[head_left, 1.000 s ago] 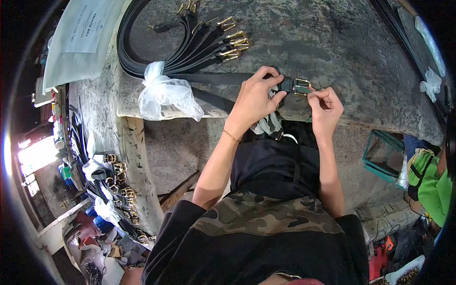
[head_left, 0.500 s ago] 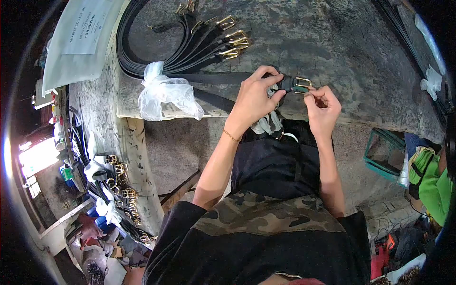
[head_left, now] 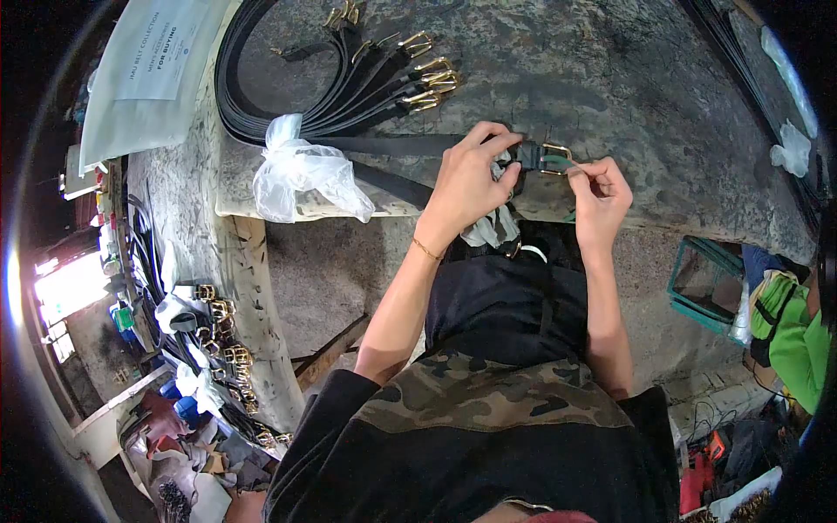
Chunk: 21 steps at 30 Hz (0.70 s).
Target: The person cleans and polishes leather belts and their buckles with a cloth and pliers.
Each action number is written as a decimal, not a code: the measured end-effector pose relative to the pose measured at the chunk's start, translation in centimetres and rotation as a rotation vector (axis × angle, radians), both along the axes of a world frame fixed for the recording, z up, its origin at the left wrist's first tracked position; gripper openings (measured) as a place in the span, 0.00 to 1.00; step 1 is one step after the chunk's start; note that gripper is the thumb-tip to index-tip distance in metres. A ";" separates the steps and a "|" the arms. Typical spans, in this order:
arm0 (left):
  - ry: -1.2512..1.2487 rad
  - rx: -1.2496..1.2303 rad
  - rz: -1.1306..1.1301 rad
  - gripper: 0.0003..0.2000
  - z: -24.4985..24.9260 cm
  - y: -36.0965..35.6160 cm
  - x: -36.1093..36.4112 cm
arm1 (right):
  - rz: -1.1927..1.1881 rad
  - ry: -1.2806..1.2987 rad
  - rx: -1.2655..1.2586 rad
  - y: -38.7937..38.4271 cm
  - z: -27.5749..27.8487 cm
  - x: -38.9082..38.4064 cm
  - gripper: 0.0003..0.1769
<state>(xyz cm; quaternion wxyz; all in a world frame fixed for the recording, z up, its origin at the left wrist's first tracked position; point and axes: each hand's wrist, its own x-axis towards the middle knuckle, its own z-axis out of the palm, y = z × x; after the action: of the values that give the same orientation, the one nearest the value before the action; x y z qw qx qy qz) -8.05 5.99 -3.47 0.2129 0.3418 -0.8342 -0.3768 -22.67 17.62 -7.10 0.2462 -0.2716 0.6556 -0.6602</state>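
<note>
My left hand (head_left: 475,179) presses a black belt (head_left: 528,156) near its buckle end at the table's front edge, its fingers closed on it. A gold buckle (head_left: 555,159) points right, with a thin green strip (head_left: 556,162) running through it. My right hand (head_left: 600,192) pinches the green strip's end just right of the buckle. Whitish strips (head_left: 493,228) hang beneath my left hand. The belt's strap runs left toward a knotted clear plastic bag (head_left: 309,179).
Coiled black belts (head_left: 234,87) with gold buckles (head_left: 433,77) lie at the back left, beside a labelled plastic sheet (head_left: 144,78). More buckles (head_left: 237,357) hang at the left. A green-framed container (head_left: 702,283) and part of a person in green (head_left: 798,349) are at the right.
My right hand has moved slightly right and down from the buckle, and more of the green strip shows. My left hand stays nearly in place.
</note>
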 end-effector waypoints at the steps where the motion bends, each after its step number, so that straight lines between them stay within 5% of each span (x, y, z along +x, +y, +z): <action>1: 0.000 -0.003 0.000 0.16 0.2 0.1 -0.1 | -0.012 -0.045 -0.023 0.0 -0.1 -0.1 0.08; 13: 0.075 -0.158 -0.110 0.10 -1.4 0.5 0.3 | -0.012 -0.219 -0.158 0.0 -0.4 -1.0 0.10; 21: 0.195 -0.091 0.127 0.05 -1.5 0.5 0.0 | -0.024 -0.260 -0.210 -0.2 -0.6 -0.9 0.08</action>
<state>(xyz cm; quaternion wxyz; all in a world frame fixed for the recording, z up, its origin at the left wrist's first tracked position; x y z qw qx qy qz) -8.09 6.51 -5.00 0.3316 0.3458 -0.8025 -0.3556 -23.61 17.41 -7.75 0.2915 -0.2003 0.5488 -0.7574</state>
